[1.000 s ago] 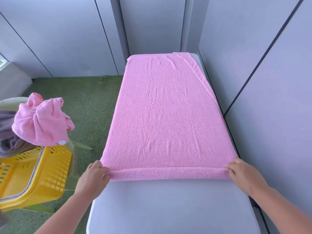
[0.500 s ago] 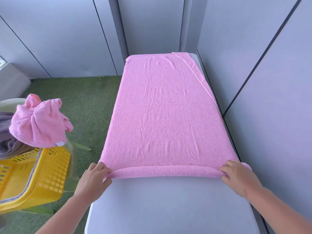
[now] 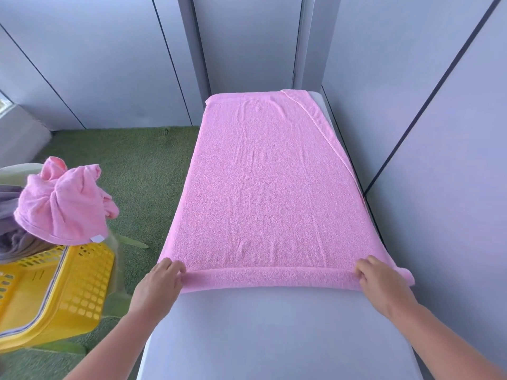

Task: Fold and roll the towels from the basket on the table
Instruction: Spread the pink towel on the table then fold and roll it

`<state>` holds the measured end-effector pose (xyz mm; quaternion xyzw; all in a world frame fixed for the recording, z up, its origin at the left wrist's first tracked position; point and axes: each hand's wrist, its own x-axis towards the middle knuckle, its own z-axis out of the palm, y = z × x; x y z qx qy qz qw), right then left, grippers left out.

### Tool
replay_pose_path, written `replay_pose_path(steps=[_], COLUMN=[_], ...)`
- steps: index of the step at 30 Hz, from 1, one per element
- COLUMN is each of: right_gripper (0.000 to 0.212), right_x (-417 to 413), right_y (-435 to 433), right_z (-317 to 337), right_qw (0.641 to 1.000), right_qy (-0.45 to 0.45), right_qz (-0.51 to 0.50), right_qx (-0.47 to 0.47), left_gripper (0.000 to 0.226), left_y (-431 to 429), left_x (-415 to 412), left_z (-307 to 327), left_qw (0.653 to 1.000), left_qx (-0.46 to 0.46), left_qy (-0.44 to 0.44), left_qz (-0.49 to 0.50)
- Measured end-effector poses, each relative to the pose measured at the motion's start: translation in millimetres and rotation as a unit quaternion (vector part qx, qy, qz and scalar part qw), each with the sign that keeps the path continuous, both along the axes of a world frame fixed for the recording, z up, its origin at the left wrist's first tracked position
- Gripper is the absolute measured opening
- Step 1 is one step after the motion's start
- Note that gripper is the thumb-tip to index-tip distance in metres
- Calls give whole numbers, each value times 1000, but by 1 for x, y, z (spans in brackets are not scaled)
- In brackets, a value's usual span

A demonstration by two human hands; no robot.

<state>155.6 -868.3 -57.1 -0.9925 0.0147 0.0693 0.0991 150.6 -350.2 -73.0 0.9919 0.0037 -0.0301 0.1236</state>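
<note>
A folded pink towel [image 3: 269, 187] lies lengthwise on the grey table [image 3: 274, 333], its near end turned into a thin roll [image 3: 269, 279]. My left hand [image 3: 159, 286] grips the roll's left end, fingers curled over it. At the right end, my right hand [image 3: 381, 281] holds the roll the same way. A yellow basket [image 3: 63, 292] stands on the floor at the left, with a crumpled pink towel [image 3: 63, 207] and a grey cloth [image 3: 11, 234] on top.
Grey wall panels run close along the table's right side and behind its far end. Green artificial turf [image 3: 131, 165] covers the floor between the basket and the table.
Both hands have pushed the rolled near edge a little farther up the towel, and the roll has grown slightly thicker.
</note>
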Motion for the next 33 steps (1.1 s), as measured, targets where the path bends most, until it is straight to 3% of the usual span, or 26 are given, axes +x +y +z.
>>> replay_pose_path(steps=[4,7,10,15,18,24,28,31,33], right_gripper=[44,47,23,30,31,14,25,38,44], right_x=[-9,-9,-5,-6,-6,-2,-8,-9,-7], right_y=[-15,-16,-13,-6,-13,-20,-22,-23,-24], right_z=[-17,-19,-11,13,12,1,-8,-13,-15], right_qw=[996,994,992,987,992,999,998,999,998], right_qy=[-26,-27,-26,39,58,-28,-64,-25,-19], right_qz=[84,93,95,106,53,-11,12,40,49], right_qx=[-30,-51,-73,-110,-95,-22,11,12,-14], left_gripper=[16,41,30,30,37,33,26,20,34], left_y=[7,9,10,9,4,-1,0,1,-1], left_x=[-5,-8,-4,-10,-13,-4,-6,-7,-7], left_z=[-6,-1,-3,1,6,7,4,0,-4], left_qw=[999,996,995,990,991,998,998,999,999], left_qx=[9,54,68,99,99,48,12,-1,5], left_qy=[-25,7,-1,-17,-43,-38,-48,-39,-18], left_qz=[-44,-75,-71,-94,-80,-30,-28,-27,-36])
